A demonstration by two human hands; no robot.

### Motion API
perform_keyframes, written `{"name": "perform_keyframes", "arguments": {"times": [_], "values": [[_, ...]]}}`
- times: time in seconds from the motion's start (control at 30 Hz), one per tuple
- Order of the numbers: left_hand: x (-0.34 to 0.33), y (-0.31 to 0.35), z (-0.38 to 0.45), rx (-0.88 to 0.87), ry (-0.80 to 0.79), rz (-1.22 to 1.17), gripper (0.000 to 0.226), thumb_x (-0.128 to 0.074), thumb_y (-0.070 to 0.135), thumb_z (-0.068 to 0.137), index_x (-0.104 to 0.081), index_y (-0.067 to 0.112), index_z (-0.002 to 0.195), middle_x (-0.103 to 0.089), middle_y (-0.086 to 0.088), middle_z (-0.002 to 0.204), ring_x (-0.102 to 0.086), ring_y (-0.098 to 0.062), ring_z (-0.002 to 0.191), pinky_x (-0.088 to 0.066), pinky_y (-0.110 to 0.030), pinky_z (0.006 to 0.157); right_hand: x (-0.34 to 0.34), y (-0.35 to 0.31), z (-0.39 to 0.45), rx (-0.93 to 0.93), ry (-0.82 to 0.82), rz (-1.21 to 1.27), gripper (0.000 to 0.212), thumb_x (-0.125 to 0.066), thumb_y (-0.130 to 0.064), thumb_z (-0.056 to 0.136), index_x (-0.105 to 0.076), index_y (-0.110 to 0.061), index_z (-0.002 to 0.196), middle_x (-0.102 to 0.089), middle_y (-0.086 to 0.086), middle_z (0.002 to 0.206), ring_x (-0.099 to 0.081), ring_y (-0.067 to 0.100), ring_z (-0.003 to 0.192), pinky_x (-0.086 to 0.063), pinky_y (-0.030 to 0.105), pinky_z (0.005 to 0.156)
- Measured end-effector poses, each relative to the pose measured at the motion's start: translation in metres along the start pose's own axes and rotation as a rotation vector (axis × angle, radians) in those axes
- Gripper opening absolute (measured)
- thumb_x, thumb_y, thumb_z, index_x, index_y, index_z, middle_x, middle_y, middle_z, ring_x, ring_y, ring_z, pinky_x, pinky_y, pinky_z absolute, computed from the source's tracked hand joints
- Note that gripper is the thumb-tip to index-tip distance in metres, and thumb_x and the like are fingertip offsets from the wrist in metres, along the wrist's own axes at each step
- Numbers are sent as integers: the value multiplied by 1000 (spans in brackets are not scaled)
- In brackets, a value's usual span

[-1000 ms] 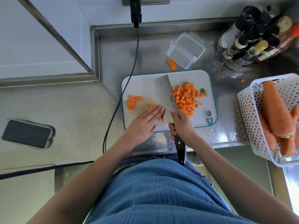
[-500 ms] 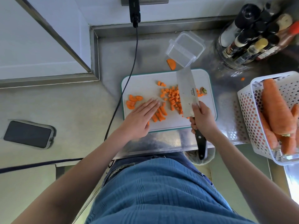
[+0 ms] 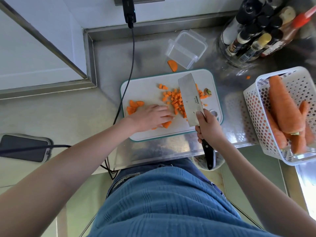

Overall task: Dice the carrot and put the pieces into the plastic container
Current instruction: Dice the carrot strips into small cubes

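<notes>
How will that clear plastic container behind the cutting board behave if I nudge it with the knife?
The clear plastic container looks thin-walled and holds nothing visible, so it is probably light and would likely slide on the smooth steel counter rather than stay put. It already sits tilted, so a push may well tip it. It probably flexes rather than cracks.

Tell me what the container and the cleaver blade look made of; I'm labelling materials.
Container: clear, glossy plastic, since the counter shows through its walls. Cleaver blade: probably steel, with a brushed grey sheen and a printed mark.
</notes>
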State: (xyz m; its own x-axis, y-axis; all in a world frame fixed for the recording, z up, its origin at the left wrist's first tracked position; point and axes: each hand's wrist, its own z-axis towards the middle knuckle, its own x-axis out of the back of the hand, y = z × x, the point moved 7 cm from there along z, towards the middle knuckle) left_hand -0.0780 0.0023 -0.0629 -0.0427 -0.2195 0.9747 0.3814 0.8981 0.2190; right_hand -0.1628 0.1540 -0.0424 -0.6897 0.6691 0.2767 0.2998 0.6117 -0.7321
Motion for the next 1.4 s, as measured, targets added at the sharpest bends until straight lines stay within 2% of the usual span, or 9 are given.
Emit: {"name": "perform_keyframes", "arguments": {"times": [0.1,0.23,0.47,0.6,0.7,0.8,1.07,1.23,1.4], "values": [[-3,3,-2,62,63,-65,31,-62,24,81,-68,8,107,-66,-7,108,-43,-23,111,-54,-40,82,2,3,0,-3,15,-9,22,-35,-28,103,-45,-13,89,-33,7,60,-29,16,43,-34,26,38],[-3,0,-15,387,87,-204,38,-78,20,69,-65,7,103,-63,-7,105,-51,-29,102,-49,-43,86,3,8,-1,-17,13,-10,23,-35,-29,103,-45,-10,94,-32,6,59,-28,16,44,-33,26,39],[1,1,-44,707,208,-330,49,-71,27,78,-57,6,120,-56,-9,120,-46,-28,116,-39,-41,100,-6,2,-1,14,-18,-17,20,-36,-27,103,-49,-17,92,-33,6,59,-29,16,43,-35,26,38],[14,-11,-61,851,325,-407,47,-52,0,87,-48,3,134,-48,-14,134,-40,-28,126,-32,-36,108,-7,1,1,12,-13,-18,20,-36,-28,103,-48,-17,92,-33,6,59,-30,17,43,-36,27,38],[1,-22,-55,791,139,-375,59,-53,-8,83,-43,5,139,-41,-10,144,-32,-32,133,-29,-43,112,-10,2,2,0,-26,-18,22,-36,-29,103,-48,-11,97,-32,6,59,-29,17,43,-35,27,39],[-5,-30,-51,791,36,-420,66,-57,-5,81,-39,11,142,-36,-3,147,-24,-27,135,-20,-33,113,-12,3,2,14,-33,-27,24,-36,-29,103,-48,-7,105,-32,6,60,-28,16,43,-35,27,38],[-9,-44,-60,946,142,-611,48,-57,-10,81,-58,8,125,-48,-15,131,-54,-15,90,-45,-26,89,-28,0,-2,97,2,-250,23,-36,-25,101,-46,-7,92,-45,7,63,-42,21,51,-42,36,49],[-3,-32,-52,936,209,-616,51,-47,-18,74,-66,6,115,-57,-14,116,-52,-27,112,-19,2,90,-56,-4,-11,167,0,-390,23,-35,-22,102,-43,-9,86,-46,2,64,-43,22,57,-33,33,49],[-8,-28,-55,1001,168,-668,53,-47,-10,80,-59,14,126,-49,-8,129,-31,-26,129,-11,-14,97,-71,3,-11,143,26,-415,22,-33,-23,104,-38,-11,87,-46,1,62,-40,16,52,-28,30,49]]}}
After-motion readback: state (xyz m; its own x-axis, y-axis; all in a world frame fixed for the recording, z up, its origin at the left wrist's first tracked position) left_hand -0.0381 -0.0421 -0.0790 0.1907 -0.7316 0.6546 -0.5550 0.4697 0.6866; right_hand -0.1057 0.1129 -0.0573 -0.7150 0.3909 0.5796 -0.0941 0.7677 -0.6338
